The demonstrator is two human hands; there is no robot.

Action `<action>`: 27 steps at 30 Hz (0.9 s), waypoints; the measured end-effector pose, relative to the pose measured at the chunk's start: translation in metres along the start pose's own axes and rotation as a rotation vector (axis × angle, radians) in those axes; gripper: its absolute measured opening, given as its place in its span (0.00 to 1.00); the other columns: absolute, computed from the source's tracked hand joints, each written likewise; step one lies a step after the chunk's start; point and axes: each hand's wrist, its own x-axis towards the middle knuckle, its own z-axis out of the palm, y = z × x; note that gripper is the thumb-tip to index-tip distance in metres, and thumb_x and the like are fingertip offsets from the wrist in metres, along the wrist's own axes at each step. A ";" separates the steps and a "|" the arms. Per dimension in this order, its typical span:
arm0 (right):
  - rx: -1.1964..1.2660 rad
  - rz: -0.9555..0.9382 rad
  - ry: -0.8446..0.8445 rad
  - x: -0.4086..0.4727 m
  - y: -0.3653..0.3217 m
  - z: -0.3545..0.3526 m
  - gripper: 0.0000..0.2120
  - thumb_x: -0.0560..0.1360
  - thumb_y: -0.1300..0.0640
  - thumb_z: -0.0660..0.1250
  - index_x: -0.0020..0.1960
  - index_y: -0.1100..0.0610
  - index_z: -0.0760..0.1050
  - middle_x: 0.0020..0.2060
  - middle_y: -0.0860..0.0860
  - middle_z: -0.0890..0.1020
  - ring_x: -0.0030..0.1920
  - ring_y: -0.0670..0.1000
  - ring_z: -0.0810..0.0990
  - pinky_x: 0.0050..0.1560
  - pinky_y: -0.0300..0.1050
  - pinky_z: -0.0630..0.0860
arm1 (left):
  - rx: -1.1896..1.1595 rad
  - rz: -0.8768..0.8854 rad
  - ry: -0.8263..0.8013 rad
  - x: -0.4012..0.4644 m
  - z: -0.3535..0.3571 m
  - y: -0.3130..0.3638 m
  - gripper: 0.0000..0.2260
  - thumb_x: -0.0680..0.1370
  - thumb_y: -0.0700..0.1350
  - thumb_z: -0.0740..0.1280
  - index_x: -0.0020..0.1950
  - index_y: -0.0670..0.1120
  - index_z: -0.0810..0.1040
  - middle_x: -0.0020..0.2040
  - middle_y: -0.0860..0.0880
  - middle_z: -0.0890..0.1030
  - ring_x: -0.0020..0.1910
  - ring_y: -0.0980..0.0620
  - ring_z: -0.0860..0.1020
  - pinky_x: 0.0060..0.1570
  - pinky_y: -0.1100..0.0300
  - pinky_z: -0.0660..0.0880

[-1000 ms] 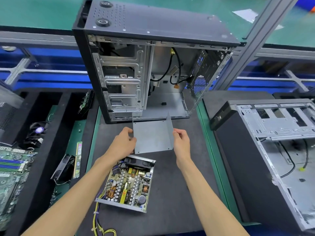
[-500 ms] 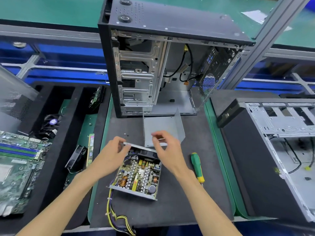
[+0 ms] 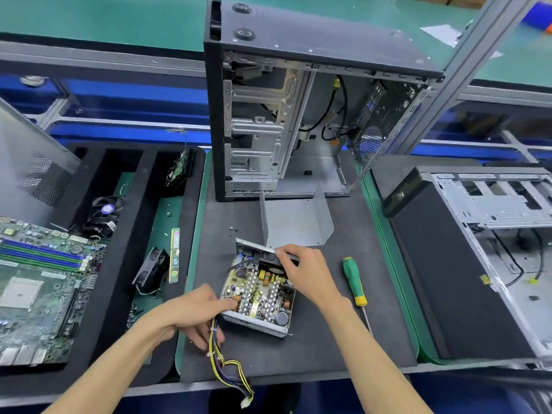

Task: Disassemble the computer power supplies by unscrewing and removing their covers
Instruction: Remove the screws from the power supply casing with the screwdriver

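Note:
The opened power supply lies on the dark mat with its circuit board exposed. Its grey U-shaped metal cover stands apart just behind it, in front of the tower case. My right hand pinches the supply's far metal edge near the fan. My left hand grips the near left corner, where the yellow and black cable bundle leaves the unit; its fingers curl by the cables. A green-handled screwdriver lies to the right of the supply.
An open black tower case stands upright behind the mat. A second case lies on its side at right. Foam trays at left hold a motherboard, fans and a memory stick. Small screws lie on the mat.
The cover, held in both hands a second ago, now stands on the mat. Both hands have come down onto the supply; the left slid to its near corner by the cables.

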 end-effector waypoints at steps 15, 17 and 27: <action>-0.053 0.275 0.077 -0.051 0.000 -0.009 0.20 0.68 0.34 0.59 0.35 0.52 0.66 0.28 0.48 0.77 0.32 0.51 0.75 0.37 0.49 0.73 | -0.074 0.233 0.314 0.025 -0.013 0.009 0.08 0.81 0.47 0.66 0.50 0.43 0.74 0.33 0.43 0.82 0.27 0.50 0.78 0.26 0.59 0.75; -0.003 0.295 0.066 -0.059 0.002 -0.010 0.20 0.66 0.35 0.60 0.34 0.52 0.65 0.26 0.48 0.74 0.29 0.48 0.70 0.35 0.47 0.70 | -0.016 0.265 0.354 0.031 -0.013 0.014 0.09 0.81 0.51 0.66 0.52 0.46 0.73 0.34 0.45 0.81 0.27 0.53 0.77 0.26 0.61 0.74; 0.168 0.434 0.056 -0.080 0.003 -0.004 0.17 0.74 0.34 0.64 0.41 0.48 0.72 0.34 0.42 0.79 0.34 0.42 0.75 0.38 0.40 0.71 | 0.712 0.339 0.566 0.055 -0.021 0.034 0.08 0.82 0.52 0.57 0.55 0.52 0.74 0.49 0.52 0.78 0.45 0.49 0.77 0.42 0.55 0.73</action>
